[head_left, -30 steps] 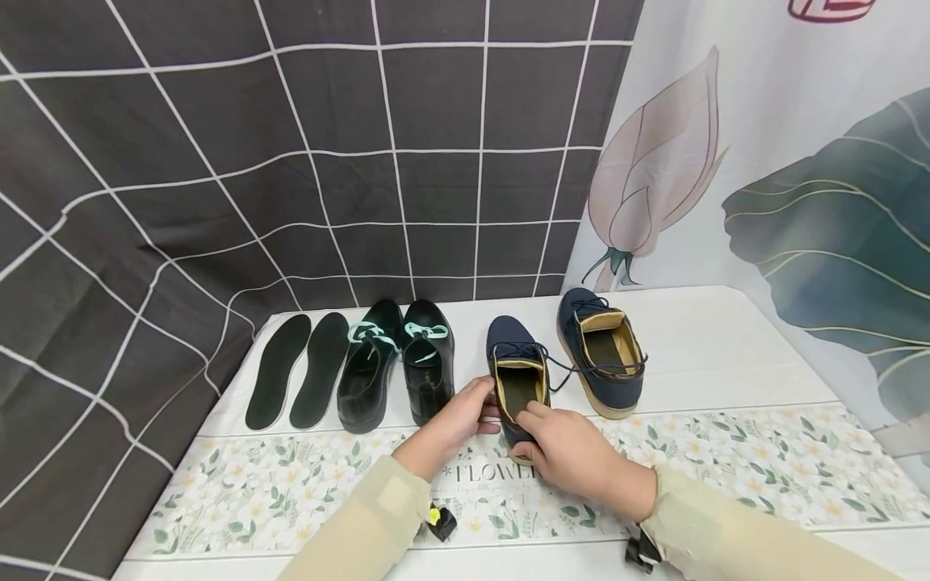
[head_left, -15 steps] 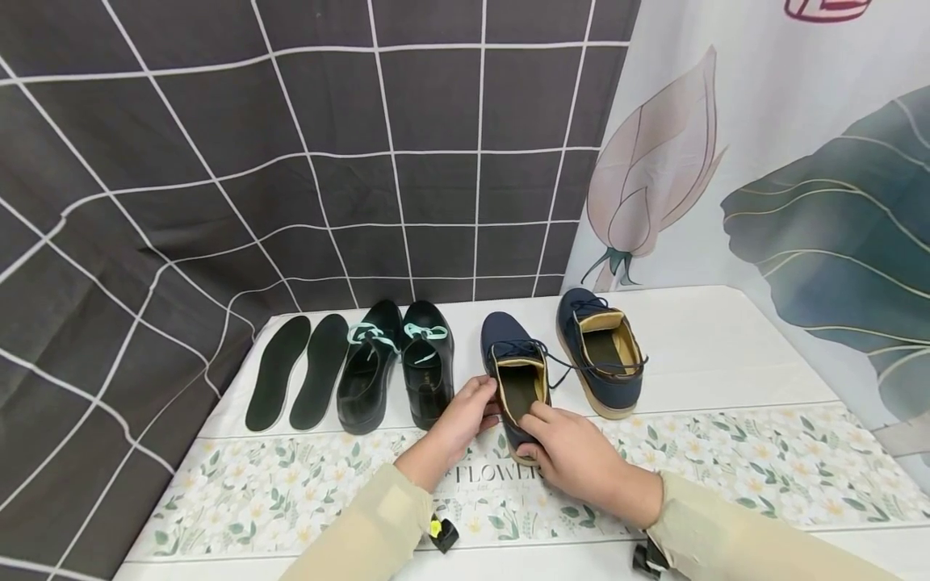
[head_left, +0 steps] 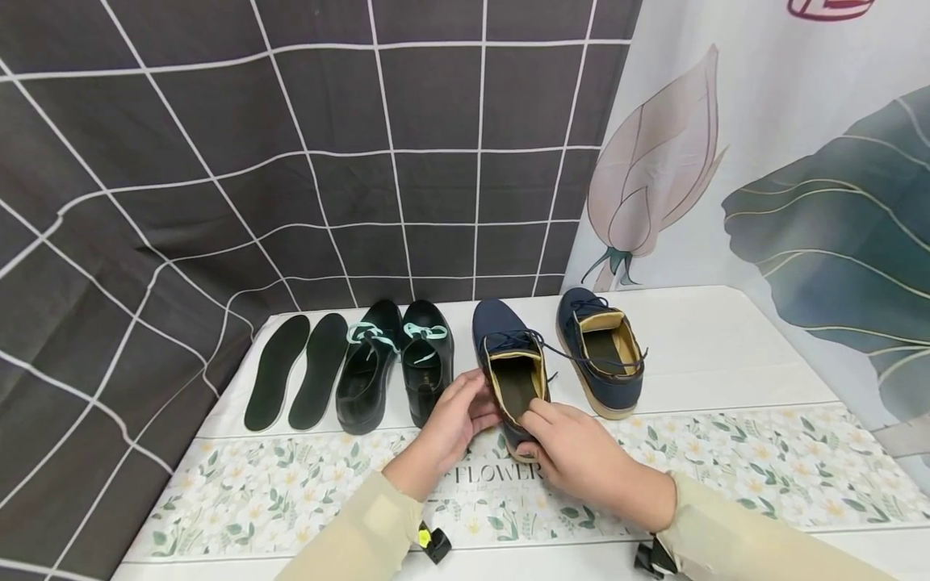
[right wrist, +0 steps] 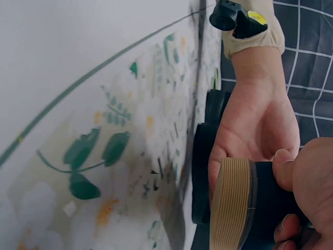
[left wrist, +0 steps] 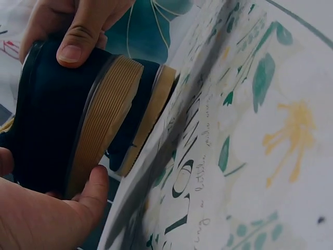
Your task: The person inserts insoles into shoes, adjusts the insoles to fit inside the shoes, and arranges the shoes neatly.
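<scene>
A navy lace-up shoe (head_left: 500,321) with a tan lining sits between my two hands in the head view. My left hand (head_left: 452,424) holds its left side; in the left wrist view, fingers curl against the ribbed tan sole (left wrist: 106,99). With my right hand (head_left: 581,456) I pinch the heel, fingers over the collar and thumb on the outside, as the right wrist view of the heel (right wrist: 273,200) also shows. Away from the table, the heel appears raised in the wrist views. Its mate, another navy shoe (head_left: 617,394), stands to the right.
Left of my hands, a pair of black shoes with mint laces stands side by side, the left shoe (head_left: 361,395) and right shoe (head_left: 429,379). Two dark insoles (head_left: 276,375) lie farther left. A grid-patterned cloth (head_left: 436,186) hangs behind the white table (head_left: 705,347).
The held shoe's toe has shifted left and away from me, and more of its upper shows. My left hand has moved slightly left along it; both hands keep their grip.
</scene>
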Demonstrator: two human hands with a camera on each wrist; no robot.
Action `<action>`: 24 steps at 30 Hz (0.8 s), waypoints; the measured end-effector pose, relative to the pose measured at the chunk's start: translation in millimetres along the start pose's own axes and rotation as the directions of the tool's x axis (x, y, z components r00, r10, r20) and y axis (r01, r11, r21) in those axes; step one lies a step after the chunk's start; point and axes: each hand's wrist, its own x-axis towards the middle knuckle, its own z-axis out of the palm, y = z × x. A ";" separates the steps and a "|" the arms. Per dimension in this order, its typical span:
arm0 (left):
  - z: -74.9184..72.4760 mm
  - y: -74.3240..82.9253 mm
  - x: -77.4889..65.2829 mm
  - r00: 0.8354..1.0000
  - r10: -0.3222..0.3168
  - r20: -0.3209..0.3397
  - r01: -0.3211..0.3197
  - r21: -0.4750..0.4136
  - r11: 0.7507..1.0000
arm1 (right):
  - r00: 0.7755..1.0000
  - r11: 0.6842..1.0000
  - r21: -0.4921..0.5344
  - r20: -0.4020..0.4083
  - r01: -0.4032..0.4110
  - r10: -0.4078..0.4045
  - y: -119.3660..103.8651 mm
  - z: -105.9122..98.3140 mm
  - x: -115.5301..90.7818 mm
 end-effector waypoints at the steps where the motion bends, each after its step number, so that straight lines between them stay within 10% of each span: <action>1: 0.0 1.1 -1.0 1.000 0.002 0.003 -0.002 -0.011 1.000 | 1.000 1.000 -0.002 0.000 0.002 -0.002 -0.1 -1.6 0.1; 24: 18.5 50.1 -50.8 0.985 0.169 0.040 -0.169 -0.012 0.986 | 0.967 0.982 -0.020 -0.172 0.187 -0.187 -18.9 -61.7 10.1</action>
